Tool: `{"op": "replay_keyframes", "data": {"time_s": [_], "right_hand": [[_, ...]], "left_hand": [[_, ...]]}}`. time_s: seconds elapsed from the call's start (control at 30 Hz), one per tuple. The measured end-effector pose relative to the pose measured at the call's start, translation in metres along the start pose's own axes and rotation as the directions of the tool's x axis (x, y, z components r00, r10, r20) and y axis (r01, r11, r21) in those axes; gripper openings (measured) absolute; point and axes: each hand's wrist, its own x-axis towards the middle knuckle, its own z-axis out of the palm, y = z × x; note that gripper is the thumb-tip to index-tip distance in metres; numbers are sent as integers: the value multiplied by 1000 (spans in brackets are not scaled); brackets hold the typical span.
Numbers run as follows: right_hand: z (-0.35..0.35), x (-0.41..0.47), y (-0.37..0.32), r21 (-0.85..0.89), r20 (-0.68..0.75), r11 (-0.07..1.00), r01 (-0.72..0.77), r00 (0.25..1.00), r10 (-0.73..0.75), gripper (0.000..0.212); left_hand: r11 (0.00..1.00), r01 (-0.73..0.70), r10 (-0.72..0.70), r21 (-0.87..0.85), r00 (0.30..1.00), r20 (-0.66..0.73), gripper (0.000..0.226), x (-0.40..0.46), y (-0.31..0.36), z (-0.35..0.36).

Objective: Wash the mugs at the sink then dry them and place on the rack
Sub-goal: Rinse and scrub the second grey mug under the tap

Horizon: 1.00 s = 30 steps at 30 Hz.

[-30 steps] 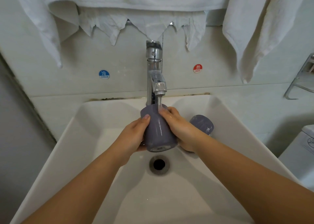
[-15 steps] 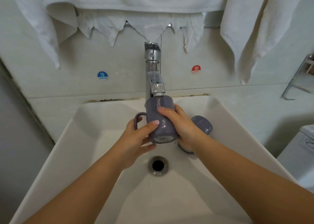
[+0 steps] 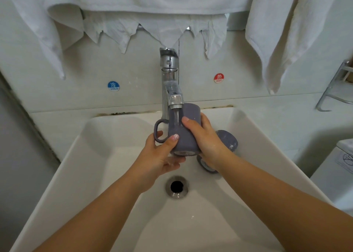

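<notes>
A grey-purple mug (image 3: 184,137) is held under the running chrome tap (image 3: 171,91), its base toward me and its handle out to the left. My left hand (image 3: 162,154) grips it from below, thumb on the side near the handle. My right hand (image 3: 204,137) wraps round its right side, fingers curled over the top. A second grey-purple mug (image 3: 227,139) lies on its side in the white sink (image 3: 118,175), just behind my right hand and partly hidden by it.
The drain (image 3: 176,186) sits below the hands. White towels (image 3: 277,37) hang above and to the right. A metal wall rack (image 3: 340,87) is at the far right edge. Cold (image 3: 113,86) and hot (image 3: 219,78) stickers flank the tap.
The mug has been turned so its handle shows on the left. My left thumb has shifted along its side, and the mug sits a little higher under the spout.
</notes>
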Motion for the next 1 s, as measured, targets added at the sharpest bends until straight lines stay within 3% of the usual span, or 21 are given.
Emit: {"op": "replay_keyframes", "data": {"time_s": [0.1, 0.27, 0.4, 0.5, 0.6, 0.73, 0.83, 0.93, 1.0], "right_hand": [[4, -1, 1, -3, -25, 999, 45, 999, -45, 58], [15, -7, 5, -75, 33, 990, 117, 993, -114, 42], [19, -10, 2, -83, 24, 990, 114, 993, -112, 38], [18, -12, 1, -64, 15, 994, 91, 996, -90, 39], [22, -14, 3, -96, 7, 988, 125, 992, -124, 42], [31, -18, 5, -130, 34, 980, 150, 989, -147, 45], [33, -18, 6, -157, 22, 975, 160, 987, -159, 45], [34, -18, 11, -217, 42, 960, 178, 984, -174, 44], [32, -17, 13, -283, 44, 938, 200, 980, -195, 43]], "left_hand": [[1000, -4, 3, -10, 998, -61, 52, 1, 1, -2], [987, -7, 18, 161, 998, -64, 93, -1, -1, 5], [965, -32, 60, 262, 993, -97, 74, 2, -5, 4], [980, 2, 30, 197, 986, -164, 51, 7, -7, 1], [989, 72, -47, 125, 979, -196, 55, 5, -3, 5], [982, 152, -121, 110, 961, -250, 80, 5, -1, 7], [980, 164, -128, 108, 951, -282, 74, 7, -3, 5], [968, 247, -232, 31, 940, -250, 69, 7, -1, 2], [957, 279, -251, 81, 934, -255, 63, 5, 2, 1]]}}
